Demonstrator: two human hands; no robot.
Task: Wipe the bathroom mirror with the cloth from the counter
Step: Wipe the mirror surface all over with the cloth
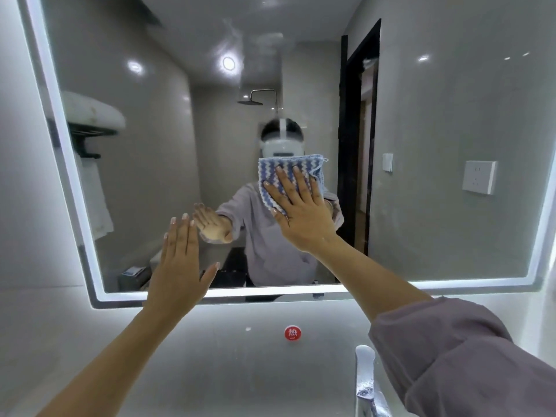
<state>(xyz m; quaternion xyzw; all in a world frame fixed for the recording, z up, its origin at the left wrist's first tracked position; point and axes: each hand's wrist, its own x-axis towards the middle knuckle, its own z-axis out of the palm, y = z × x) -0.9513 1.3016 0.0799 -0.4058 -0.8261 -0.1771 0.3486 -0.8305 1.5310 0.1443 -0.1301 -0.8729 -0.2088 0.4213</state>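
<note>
One left hand [177, 266] and one right hand [302, 216] are showing, plus one cloth [270, 173], one mirror [451, 115], one tap [364, 374] and one red sticker [292, 333].

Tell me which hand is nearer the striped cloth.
Right. The right hand presses flat on the cloth against the mirror; the left hand is down-left of it, not touching.
</note>
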